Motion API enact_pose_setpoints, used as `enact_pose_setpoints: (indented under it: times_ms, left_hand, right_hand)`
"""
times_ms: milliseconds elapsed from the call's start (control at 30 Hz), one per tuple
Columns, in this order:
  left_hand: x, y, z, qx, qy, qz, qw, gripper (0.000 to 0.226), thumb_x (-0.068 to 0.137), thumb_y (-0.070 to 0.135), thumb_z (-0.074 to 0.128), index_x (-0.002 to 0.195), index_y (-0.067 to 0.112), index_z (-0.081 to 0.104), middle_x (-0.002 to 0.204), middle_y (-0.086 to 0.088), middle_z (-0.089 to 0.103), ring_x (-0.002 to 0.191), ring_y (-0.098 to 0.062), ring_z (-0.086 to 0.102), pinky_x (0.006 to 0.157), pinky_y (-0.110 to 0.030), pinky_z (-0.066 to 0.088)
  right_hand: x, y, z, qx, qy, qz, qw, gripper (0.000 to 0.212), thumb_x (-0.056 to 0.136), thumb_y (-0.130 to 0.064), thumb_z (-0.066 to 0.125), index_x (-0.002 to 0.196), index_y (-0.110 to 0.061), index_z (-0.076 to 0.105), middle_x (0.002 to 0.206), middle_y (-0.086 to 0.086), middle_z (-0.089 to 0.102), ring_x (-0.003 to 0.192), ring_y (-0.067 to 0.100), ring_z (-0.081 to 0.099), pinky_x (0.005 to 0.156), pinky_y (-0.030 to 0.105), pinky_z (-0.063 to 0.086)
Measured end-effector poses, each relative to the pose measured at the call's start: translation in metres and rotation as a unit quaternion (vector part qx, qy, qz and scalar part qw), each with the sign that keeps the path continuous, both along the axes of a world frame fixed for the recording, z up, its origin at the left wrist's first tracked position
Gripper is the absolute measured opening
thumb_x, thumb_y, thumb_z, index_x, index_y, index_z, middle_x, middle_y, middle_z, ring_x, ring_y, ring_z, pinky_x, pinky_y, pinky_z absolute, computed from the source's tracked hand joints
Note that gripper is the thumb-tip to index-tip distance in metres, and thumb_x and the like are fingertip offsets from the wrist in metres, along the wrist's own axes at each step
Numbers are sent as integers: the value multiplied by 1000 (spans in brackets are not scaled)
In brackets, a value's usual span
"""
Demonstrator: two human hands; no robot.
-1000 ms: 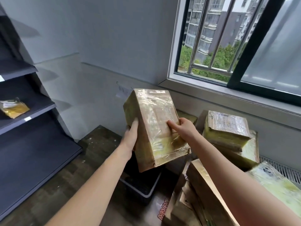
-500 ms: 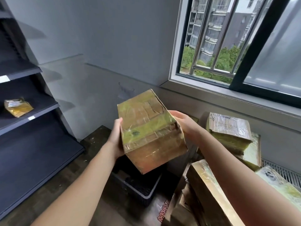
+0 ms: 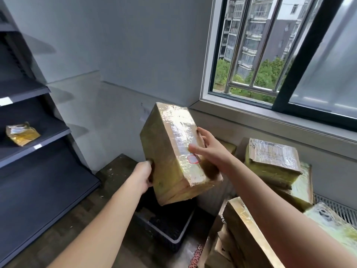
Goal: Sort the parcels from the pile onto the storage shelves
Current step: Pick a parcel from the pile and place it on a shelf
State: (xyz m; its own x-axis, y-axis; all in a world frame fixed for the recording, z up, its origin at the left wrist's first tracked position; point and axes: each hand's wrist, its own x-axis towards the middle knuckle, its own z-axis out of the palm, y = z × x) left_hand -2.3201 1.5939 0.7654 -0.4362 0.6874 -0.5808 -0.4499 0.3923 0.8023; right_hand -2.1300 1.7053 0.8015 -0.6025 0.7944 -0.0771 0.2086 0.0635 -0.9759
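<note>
I hold a taped brown cardboard parcel [image 3: 173, 151] up in front of me, tilted, its label face turned toward me. My left hand [image 3: 144, 174] grips its lower left edge, fingers curled behind it. My right hand [image 3: 209, 149] holds its right side, thumb across the label face and fingers round the far edge. The pile of taped parcels [image 3: 270, 163] lies at the right under the window. Dark storage shelves [image 3: 34, 132] stand at the left, with one small yellow parcel [image 3: 22, 133] on the middle shelf.
A dark plastic crate [image 3: 170, 227] sits on the wooden floor below the held parcel. A grey wall and a barred window [image 3: 257, 55] lie ahead. More parcels [image 3: 243, 235] are stacked at the bottom right, beside a floor vent [image 3: 336, 207].
The parcel has been turned over in my hands, from its taped side to its label face. My left hand shifted to the lower left edge and my right thumb moved onto the front.
</note>
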Motion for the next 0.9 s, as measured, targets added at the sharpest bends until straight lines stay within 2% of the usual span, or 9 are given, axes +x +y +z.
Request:
enact_pose_setpoints:
  times_ms: [67,133,233,300,433,567,700,833,900]
  left_hand:
    - [0,1,2,4,12,-4,1000,33,106,26,38,122,5,58,93,-8,65,84,-24,61,82,-39,50]
    - [1,2,6,8,37,-9,999,36,105,28,39,123,5,58,93,-7,65,87,-24,62,84,-37,51]
    - [2,4,7,20,81,-31,996,41,103,38,40,126,10,58,98,-3,67,90,-21,64,86,-35,52]
    - [5,4,9,37,113,-45,992,44,101,46,41,123,13,60,105,-4,69,92,-19,65,81,-32,54]
    - [15,3,15,82,184,-58,978,50,102,47,37,120,10,66,118,-3,69,102,-15,64,88,-26,51]
    - [21,-6,25,179,143,-111,967,38,101,44,41,127,22,58,115,11,67,90,9,65,66,-5,47]
    - [19,-12,21,186,197,-136,953,47,84,18,75,126,19,53,120,2,68,104,-7,67,81,-19,54]
    - [16,-15,18,191,231,-137,944,54,81,10,78,127,21,52,114,7,70,98,-2,68,76,-15,54]
    - [14,-16,19,184,233,-127,947,56,81,12,78,129,23,51,116,7,69,102,-4,67,82,-19,53]
  right_hand:
    - [-4,1,1,8,-3,-3,1000,103,68,-40,85,152,-22,28,134,-2,57,113,12,65,103,36,50]
    - [-6,0,4,17,-1,-9,1000,104,66,-44,83,152,-20,30,130,-2,62,111,13,66,103,39,50]
    - [-8,0,3,22,9,-23,999,75,76,-30,77,143,-20,46,118,-1,70,102,14,71,96,38,54]
    - [-11,-2,1,29,11,-49,998,57,83,-19,76,136,-17,55,108,-2,73,92,11,72,85,29,57]
    - [-17,-6,-3,45,36,-107,993,48,86,-7,73,131,-13,57,99,-1,72,79,10,69,67,17,56]
    - [-18,-7,-3,48,68,-123,989,51,84,-9,76,130,-17,56,113,3,71,99,18,70,86,34,59]
    - [-25,-12,-1,72,89,-128,985,49,85,-8,75,128,-19,56,115,3,69,106,21,68,96,45,54]
    - [-28,-16,0,73,106,-119,985,43,86,-4,73,123,-20,55,112,1,69,105,23,68,94,44,56]
    - [-31,-18,2,72,105,-112,985,45,87,-5,72,126,-16,54,115,6,69,101,22,69,88,40,58]
